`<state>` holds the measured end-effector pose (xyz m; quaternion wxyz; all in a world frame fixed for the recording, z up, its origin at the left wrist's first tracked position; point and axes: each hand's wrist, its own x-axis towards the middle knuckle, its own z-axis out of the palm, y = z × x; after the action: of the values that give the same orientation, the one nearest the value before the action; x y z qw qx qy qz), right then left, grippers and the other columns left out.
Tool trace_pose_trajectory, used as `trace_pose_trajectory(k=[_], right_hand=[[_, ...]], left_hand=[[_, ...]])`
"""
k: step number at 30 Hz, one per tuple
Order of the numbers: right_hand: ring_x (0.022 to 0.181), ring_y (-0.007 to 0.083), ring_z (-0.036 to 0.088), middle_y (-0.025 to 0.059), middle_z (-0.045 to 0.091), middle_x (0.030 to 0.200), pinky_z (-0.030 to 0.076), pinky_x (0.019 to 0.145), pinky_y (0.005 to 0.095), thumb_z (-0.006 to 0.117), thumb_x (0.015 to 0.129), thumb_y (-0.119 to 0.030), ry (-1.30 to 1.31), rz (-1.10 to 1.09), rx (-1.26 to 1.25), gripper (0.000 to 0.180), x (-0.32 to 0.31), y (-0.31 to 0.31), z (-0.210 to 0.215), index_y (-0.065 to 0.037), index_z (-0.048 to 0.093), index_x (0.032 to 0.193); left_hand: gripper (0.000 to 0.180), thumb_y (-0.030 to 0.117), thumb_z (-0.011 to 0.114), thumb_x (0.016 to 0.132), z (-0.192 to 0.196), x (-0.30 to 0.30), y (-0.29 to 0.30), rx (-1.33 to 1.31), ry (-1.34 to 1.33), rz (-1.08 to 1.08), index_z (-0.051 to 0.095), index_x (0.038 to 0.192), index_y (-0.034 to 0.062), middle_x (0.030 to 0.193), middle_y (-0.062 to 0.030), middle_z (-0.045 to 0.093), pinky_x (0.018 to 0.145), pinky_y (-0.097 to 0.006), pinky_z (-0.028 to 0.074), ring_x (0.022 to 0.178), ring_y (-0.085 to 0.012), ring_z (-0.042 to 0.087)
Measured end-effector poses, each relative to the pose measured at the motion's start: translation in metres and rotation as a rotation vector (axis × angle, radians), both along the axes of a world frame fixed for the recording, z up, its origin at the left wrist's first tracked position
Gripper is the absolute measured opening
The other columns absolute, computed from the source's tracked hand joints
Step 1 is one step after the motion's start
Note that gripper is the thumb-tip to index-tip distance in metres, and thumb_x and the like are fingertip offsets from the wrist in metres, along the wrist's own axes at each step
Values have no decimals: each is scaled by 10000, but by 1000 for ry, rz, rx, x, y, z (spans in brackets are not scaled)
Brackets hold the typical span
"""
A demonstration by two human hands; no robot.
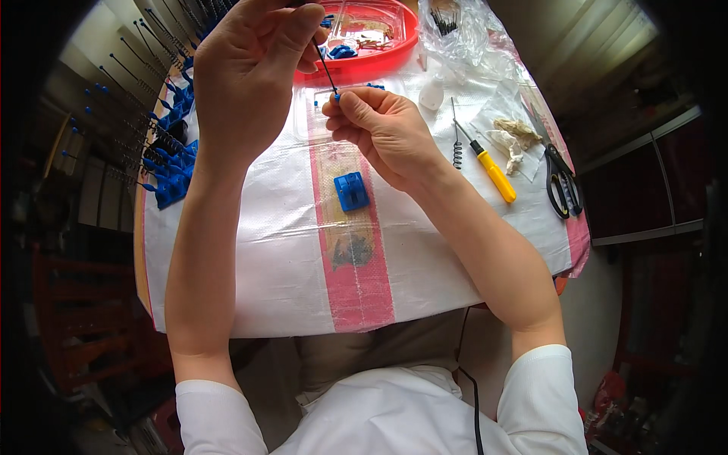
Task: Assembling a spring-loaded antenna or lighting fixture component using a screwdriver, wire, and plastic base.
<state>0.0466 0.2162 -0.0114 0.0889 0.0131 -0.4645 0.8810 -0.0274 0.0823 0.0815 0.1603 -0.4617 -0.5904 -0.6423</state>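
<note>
My left hand (254, 83) is raised at the top, its thumb and fingers closed on the upper part of a thin black rod (326, 68). The rod slants down to my right hand (379, 129), where thumb and forefinger pinch a tiny blue piece (337, 98) at its lower end. Whether the piece is fixed on the rod I cannot tell. Below my hands a blue plastic block (351, 192) with raised parts lies on the cloth's striped band. More small blue parts (375, 86) lie just behind my right hand.
A red basin (409, 42) with blue parts stands at the back. Rows of blue bases (171, 171) with springs and upright rods line the left edge. On the right lie a yellow-handled screwdriver (497, 176), a spring (457, 155), black scissors (561, 182) and a small white bottle (431, 95).
</note>
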Motion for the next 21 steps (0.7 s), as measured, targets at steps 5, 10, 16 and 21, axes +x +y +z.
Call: trace_pose_trajectory(k=[5,10,16,21], right_hand=[[858,175,682,113,704,993,570,786,296,630,955,-175,-5,-3,5,199,0,0,1,-3,671,1047],[863,178,681,114,704,995,570,790,297,630,955,-173,-3,-5,2,201,0,-1,0,-1,670,1050],[866,179,681,115,704,995,570,794,300,629,956,-176,0,-5,7,204,-1,1,0,-1,671,1053],[865,181,682,116,704,992,571,796,303,631,953,-175,-2,-8,3,208,0,0,0,-2,672,1060]], left_hand=[[172,183,612,981,-1,-5,-1,-8,-43,-41,627,1043,24,741,-22,637,571,-226,504,637,-74,597],[170,188,612,981,-1,-6,-1,-3,-46,-72,626,1044,31,741,-19,636,570,-222,501,637,-72,595],[163,181,612,981,-2,-2,0,-15,-29,-18,627,1048,33,743,-18,638,568,-220,499,635,-70,594],[160,180,610,982,-1,-1,0,-20,-36,-12,631,1042,34,740,-17,636,566,-224,497,632,-69,591]])
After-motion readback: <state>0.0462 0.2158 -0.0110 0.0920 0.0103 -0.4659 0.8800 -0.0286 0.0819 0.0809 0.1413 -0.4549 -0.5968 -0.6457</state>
